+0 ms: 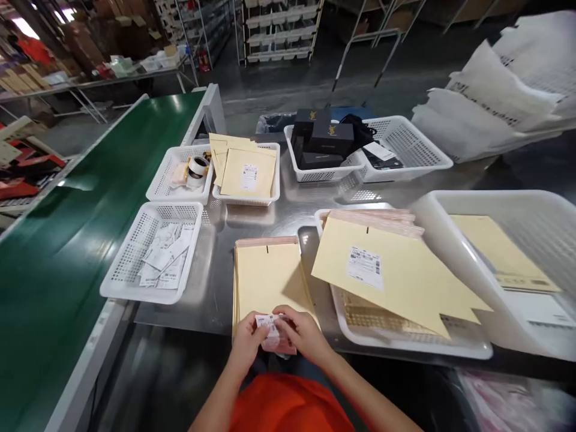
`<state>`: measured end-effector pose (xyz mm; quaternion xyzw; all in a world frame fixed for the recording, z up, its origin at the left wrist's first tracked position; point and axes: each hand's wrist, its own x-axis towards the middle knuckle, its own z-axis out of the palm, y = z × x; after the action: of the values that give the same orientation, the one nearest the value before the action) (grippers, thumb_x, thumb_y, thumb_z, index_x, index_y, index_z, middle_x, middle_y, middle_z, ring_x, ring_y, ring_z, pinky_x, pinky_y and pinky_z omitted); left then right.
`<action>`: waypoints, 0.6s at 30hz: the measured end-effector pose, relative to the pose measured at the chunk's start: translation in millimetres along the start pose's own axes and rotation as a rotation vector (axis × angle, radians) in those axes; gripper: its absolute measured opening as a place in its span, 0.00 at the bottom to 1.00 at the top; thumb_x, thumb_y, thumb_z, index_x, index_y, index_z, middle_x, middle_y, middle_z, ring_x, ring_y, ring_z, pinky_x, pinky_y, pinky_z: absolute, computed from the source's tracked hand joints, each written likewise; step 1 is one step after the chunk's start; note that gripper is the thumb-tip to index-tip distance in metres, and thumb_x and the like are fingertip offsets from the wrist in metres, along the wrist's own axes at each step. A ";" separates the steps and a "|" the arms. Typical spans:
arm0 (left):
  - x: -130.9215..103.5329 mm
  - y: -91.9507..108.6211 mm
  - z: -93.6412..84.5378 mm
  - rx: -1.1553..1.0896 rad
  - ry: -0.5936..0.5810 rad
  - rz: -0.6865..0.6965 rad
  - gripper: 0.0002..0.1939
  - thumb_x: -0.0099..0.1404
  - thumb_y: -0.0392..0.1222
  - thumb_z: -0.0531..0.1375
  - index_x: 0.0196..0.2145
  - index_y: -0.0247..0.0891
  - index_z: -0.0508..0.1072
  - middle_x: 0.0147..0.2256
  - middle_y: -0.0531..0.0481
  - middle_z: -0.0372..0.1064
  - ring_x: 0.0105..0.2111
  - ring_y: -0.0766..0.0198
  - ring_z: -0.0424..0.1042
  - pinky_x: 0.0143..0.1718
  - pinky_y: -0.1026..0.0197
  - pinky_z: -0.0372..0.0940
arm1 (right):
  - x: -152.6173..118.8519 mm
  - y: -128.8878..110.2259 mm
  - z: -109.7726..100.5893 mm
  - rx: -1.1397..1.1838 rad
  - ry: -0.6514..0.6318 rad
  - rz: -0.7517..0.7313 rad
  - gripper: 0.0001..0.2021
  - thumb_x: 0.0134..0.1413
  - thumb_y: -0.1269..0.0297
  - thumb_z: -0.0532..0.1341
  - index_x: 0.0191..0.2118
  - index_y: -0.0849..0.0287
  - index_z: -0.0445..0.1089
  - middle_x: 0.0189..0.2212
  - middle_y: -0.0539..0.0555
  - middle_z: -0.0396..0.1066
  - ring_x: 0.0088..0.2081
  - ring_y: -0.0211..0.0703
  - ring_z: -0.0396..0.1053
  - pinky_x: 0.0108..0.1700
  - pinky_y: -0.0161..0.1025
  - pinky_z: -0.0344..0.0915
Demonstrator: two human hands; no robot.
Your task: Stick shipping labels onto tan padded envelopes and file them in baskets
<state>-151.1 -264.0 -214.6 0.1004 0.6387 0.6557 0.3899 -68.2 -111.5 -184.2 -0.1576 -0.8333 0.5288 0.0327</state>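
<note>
Near the table's front edge, a small printed label (272, 327) with a pinkish lower part is pinched between my two hands. My left hand (248, 341) has its fingers closed on the label's left side. On the other side, my right hand (302, 331) grips its upper right part. Just beyond them lies a stack of yellow padded envelopes (270, 273), with a black mark on the top edge. To the right, a larger labelled envelope (391, 270) rests tilted on a white basket (459, 350) with more envelopes beneath.
Left stands a basket of paper slips (166, 255), beside a green conveyor (81, 198). Behind are a basket with tape rolls (197, 171), labelled envelopes (249, 171) and black boxes (330, 138). A large white bin (499, 201) stands far right.
</note>
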 end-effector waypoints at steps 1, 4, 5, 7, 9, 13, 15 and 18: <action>6.3 -2.1 2.7 -0.011 0.028 -0.020 0.18 0.55 0.54 0.65 0.32 0.36 0.71 0.29 0.50 0.72 0.31 0.62 0.70 0.34 0.63 0.65 | 2.0 3.5 4.0 -0.044 0.025 0.002 0.11 0.58 0.58 0.55 0.37 0.57 0.71 0.25 0.50 0.72 0.26 0.40 0.66 0.30 0.35 0.60; 17.3 -11.4 13.0 -0.019 0.114 -0.058 0.19 0.55 0.56 0.63 0.28 0.35 0.71 0.25 0.52 0.69 0.26 0.65 0.67 0.29 0.64 0.62 | 13.5 14.5 12.4 -0.048 0.117 0.004 0.11 0.56 0.57 0.57 0.29 0.57 0.71 0.23 0.50 0.70 0.26 0.40 0.65 0.30 0.35 0.59; 18.3 -14.5 16.1 -0.028 0.121 -0.067 0.20 0.56 0.57 0.62 0.30 0.35 0.72 0.26 0.51 0.71 0.27 0.64 0.67 0.30 0.64 0.62 | 18.4 17.6 13.8 -0.008 0.137 0.014 0.12 0.55 0.57 0.57 0.27 0.57 0.70 0.23 0.51 0.69 0.27 0.40 0.65 0.30 0.35 0.59; 18.5 -19.2 20.3 -0.071 0.137 -0.058 0.20 0.58 0.57 0.61 0.35 0.35 0.73 0.31 0.48 0.73 0.31 0.62 0.70 0.34 0.62 0.65 | 28.0 22.4 14.8 0.100 0.147 0.065 0.11 0.53 0.57 0.58 0.26 0.58 0.69 0.22 0.50 0.68 0.26 0.39 0.64 0.29 0.35 0.59; 19.0 -20.9 21.0 -0.130 0.142 -0.014 0.21 0.56 0.54 0.64 0.41 0.36 0.73 0.36 0.47 0.75 0.37 0.59 0.72 0.41 0.60 0.66 | 35.3 25.9 13.8 0.195 0.126 0.119 0.11 0.50 0.57 0.59 0.26 0.58 0.68 0.20 0.48 0.66 0.24 0.38 0.62 0.27 0.34 0.58; 23.6 -21.1 16.0 -0.142 0.128 -0.054 0.21 0.50 0.52 0.68 0.38 0.35 0.76 0.35 0.47 0.76 0.37 0.57 0.73 0.42 0.58 0.66 | 44.3 35.8 8.8 0.199 0.142 0.093 0.09 0.49 0.58 0.61 0.25 0.58 0.68 0.22 0.48 0.66 0.25 0.38 0.62 0.28 0.35 0.59; 23.4 -24.8 15.5 -0.132 0.135 -0.112 0.21 0.51 0.55 0.66 0.34 0.34 0.77 0.30 0.46 0.76 0.31 0.58 0.73 0.37 0.58 0.67 | 52.9 45.6 7.0 0.132 0.189 0.042 0.09 0.49 0.58 0.60 0.26 0.58 0.68 0.24 0.50 0.67 0.27 0.39 0.64 0.29 0.35 0.60; 12.7 -41.8 20.1 -0.153 0.166 -0.149 0.25 0.52 0.60 0.64 0.34 0.33 0.77 0.29 0.45 0.77 0.30 0.57 0.73 0.35 0.56 0.68 | 80.0 66.1 7.8 -0.027 0.323 -0.015 0.08 0.50 0.60 0.59 0.26 0.57 0.69 0.30 0.52 0.68 0.31 0.41 0.66 0.33 0.37 0.63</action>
<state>-131.0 -245.6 -254.2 -0.0321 0.6225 0.6777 0.3901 -130.7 -68.7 -255.6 -0.2349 -0.8253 0.4853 0.1678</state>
